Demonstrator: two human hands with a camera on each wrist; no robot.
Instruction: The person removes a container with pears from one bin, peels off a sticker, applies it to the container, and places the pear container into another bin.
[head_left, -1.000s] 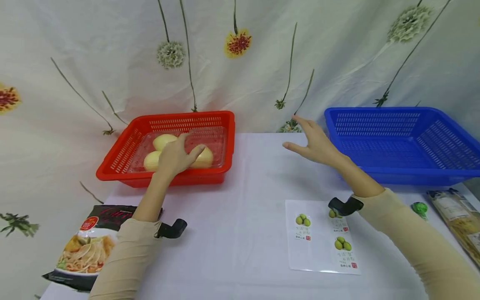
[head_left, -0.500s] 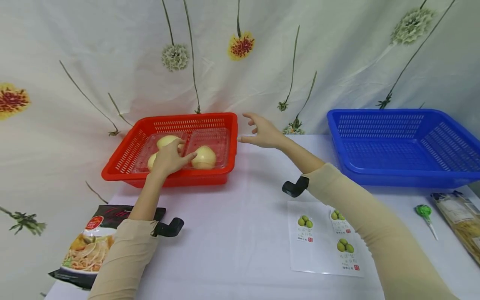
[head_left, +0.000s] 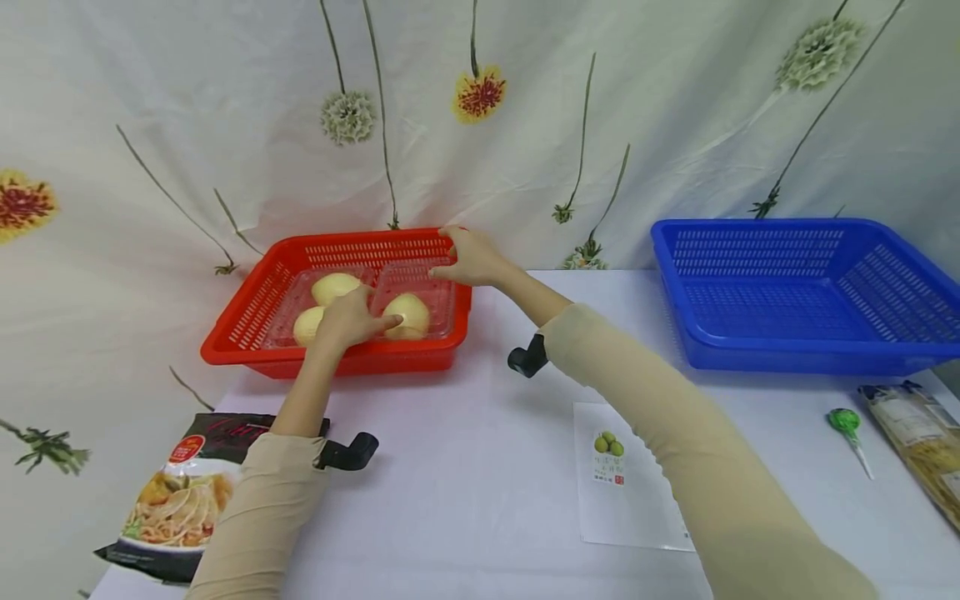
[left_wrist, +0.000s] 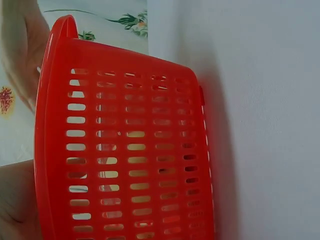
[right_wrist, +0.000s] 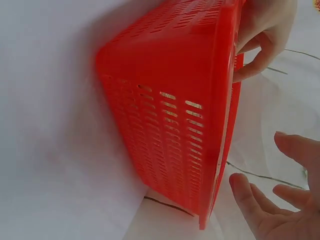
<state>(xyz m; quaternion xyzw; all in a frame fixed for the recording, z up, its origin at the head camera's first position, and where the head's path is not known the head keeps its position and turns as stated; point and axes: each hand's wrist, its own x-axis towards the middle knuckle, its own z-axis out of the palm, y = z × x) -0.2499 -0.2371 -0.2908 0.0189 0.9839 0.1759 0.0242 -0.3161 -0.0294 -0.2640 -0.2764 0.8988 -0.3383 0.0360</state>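
In the head view, a red basket holds clear plastic boxes with pale yellow round fruits inside. Over the basket's middle, my left hand reaches in among the fruits, thumb pointing at the right-hand one; its fingertips are partly hidden. My right hand hovers at the basket's far right corner, thumb and fingers spread, holding nothing. The right wrist view shows that right hand apart from the rim and the left hand dipping past it.
A blue basket stands at the right. Near it lie a green lollipop and a packet of dry food. A sticker sheet lies partly under the right arm. At the left is a noodle bag. A flowered cloth hangs behind.
My right hand has swept left from near the blue basket to the red basket's right corner. My left hand stays over the fruits with only slight shifts.
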